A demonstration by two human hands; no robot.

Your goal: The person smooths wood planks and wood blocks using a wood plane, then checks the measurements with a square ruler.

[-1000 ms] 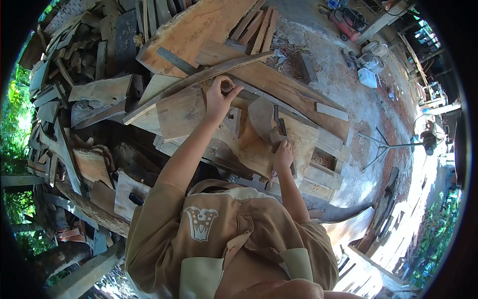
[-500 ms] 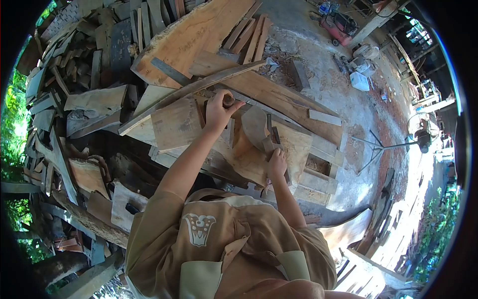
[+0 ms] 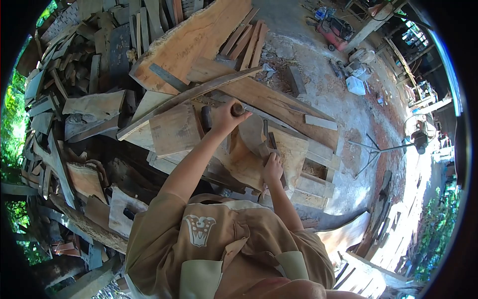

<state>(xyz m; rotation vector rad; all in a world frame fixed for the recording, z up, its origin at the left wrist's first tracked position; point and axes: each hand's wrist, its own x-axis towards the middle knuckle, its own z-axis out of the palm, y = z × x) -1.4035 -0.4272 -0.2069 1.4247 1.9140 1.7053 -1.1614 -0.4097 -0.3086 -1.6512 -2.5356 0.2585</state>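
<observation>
My left hand [image 3: 228, 118] is closed around a round wooden handle [image 3: 238, 109], seen end-on; whatever lies below it is hidden. To its right, a curved greyish wood piece [image 3: 251, 128] rests on a pale board [image 3: 291, 149]. My right hand [image 3: 273, 168] is closed at the lower end of this curved piece, on a narrow wooden piece [image 3: 265, 149] whose exact kind I cannot make out. Narrow dark bars [image 3: 271, 140] lie just above the right hand. A dark cylinder [image 3: 206, 117] stands left of my left hand.
Long planks [image 3: 279, 94] and a slanting wood strip [image 3: 189, 94] lie beyond my hands. Scrap wood [image 3: 74, 70] is heaped at left. On the concrete floor stand a metal tripod stand [image 3: 377, 149], a white container [image 3: 355, 85] and a red machine [image 3: 331, 35].
My left hand has moved right with the round handle, closer to the curved wood piece. The dark cylinder beside it now shows more. My right hand keeps nearly the same place on the work.
</observation>
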